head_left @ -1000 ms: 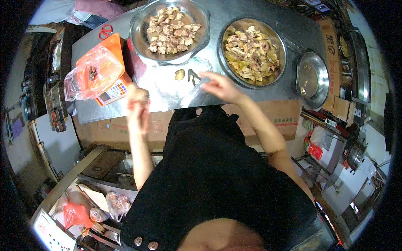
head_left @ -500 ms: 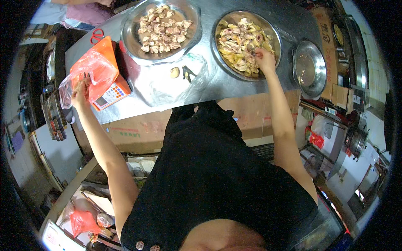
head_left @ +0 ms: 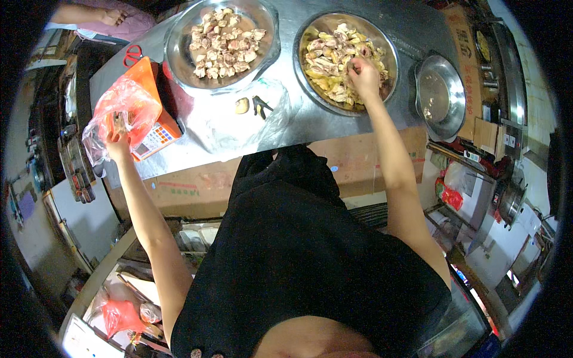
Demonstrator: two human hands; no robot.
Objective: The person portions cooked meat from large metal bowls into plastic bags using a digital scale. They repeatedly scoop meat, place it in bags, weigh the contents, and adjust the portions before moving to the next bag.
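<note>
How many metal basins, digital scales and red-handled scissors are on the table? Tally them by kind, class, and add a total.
Metal basins: 3 (left basin, middle basin, right basin)
Digital scale: 1
Red-handled scissors: 1 pair
Total: 5

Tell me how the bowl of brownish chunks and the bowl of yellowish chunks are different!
The bowl of brownish chunks shows more bare metal inside; the bowl of yellowish chunks looks fuller. The right hand is in the yellowish one; no hand is in the brownish one. Both bowls are round, shiny metal.
</note>
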